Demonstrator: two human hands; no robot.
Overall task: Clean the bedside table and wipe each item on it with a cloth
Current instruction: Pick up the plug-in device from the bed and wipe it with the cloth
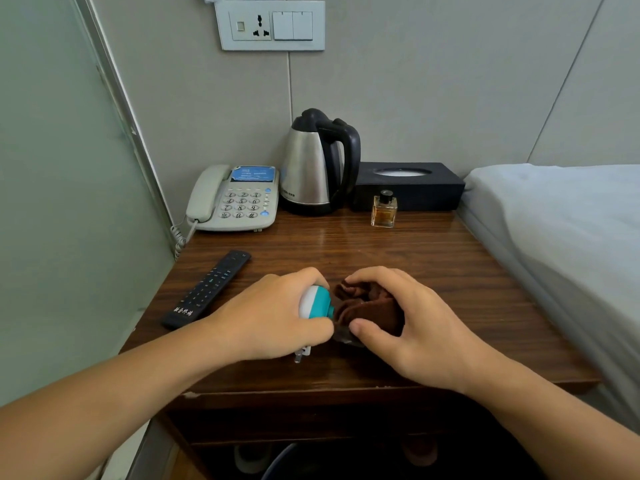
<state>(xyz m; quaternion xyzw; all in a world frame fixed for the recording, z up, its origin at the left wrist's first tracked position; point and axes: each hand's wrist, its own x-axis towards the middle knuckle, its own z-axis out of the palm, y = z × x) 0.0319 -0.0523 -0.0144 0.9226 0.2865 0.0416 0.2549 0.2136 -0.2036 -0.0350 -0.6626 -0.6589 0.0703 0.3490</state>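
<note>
My left hand (273, 317) grips a small white and teal plug-in device (317, 303) with metal prongs showing below my palm, just above the wooden bedside table (398, 251). My right hand (408, 320) holds a bunched brown cloth (367, 306) pressed against the device's teal end. Further back on the table stand a black remote (207, 289), a grey telephone (235, 199), a steel kettle (315, 164), a small perfume bottle (383, 209) and a black tissue box (408, 185).
A bed with white sheets (561, 220) borders the table on the right. A frosted panel (62, 202) closes the left side. A wall socket and switch plate (270, 26) sits above. Slippers and a bin lie under the table.
</note>
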